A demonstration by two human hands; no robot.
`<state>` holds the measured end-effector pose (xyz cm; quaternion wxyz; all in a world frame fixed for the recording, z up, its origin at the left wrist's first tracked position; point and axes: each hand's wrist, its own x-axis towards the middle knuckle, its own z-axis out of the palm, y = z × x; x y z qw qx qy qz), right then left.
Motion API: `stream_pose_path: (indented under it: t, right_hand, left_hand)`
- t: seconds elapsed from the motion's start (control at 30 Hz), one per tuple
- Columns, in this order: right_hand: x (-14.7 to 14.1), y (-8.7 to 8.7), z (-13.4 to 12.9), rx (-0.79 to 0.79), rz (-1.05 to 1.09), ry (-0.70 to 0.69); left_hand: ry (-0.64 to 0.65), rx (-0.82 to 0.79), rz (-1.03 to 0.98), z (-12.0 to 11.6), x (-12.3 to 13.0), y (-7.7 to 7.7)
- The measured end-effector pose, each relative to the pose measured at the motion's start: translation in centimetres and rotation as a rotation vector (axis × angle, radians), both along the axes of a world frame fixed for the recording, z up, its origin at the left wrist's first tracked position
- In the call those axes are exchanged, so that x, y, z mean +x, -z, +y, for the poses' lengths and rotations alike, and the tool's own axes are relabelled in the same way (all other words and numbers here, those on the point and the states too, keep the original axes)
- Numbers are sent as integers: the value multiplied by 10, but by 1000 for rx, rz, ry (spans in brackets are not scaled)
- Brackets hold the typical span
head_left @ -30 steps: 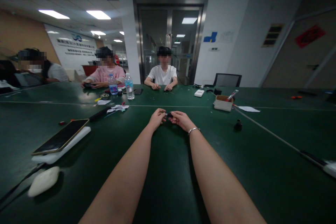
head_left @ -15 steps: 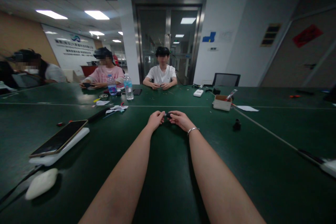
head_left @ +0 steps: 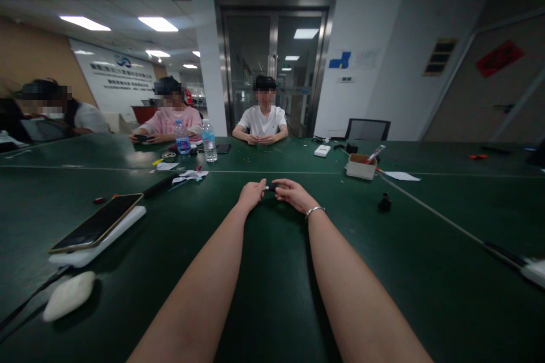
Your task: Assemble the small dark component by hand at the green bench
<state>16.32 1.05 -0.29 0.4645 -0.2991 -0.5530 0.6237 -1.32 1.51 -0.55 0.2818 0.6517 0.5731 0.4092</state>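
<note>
Both hands meet above the green table (head_left: 276, 272), near the middle of the view. Between them is a small dark object (head_left: 271, 188) with a lighter, silvery end towards the left. My left hand (head_left: 252, 195) pinches the lighter end between thumb and fingers. The dark end is gripped by the fingers of my right hand (head_left: 295, 195), which has a silver bangle at its wrist. What exactly the object is cannot be made out. A small black item (head_left: 384, 202) stands on the table to the right of my hands.
At left, a phone (head_left: 97, 222) lies on a white box, beside a white stone-like object (head_left: 69, 296). Farther back are two bottles (head_left: 209, 142), paper scraps (head_left: 190, 176), an open small box (head_left: 360, 167) and a white device (head_left: 322, 150). Three people sit across the table.
A little more of the silvery end shows between my hands. My fingertips have shifted slightly; both hands keep their hold.
</note>
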Motion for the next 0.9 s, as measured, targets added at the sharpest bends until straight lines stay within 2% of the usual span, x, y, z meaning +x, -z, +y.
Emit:
stream_pose_path:
  t: [0.27, 0.53, 0.9]
  right_hand:
    - [-2, 1, 3, -62, 6, 40]
    - [-4, -1, 1, -100, 33, 98]
    - [-4, 0, 4, -109, 82, 92]
  left_hand:
    - [10, 45, 31, 2, 1, 3]
    - [86, 6, -183, 1, 5, 4]
    - [121, 48, -295, -3, 7, 3]
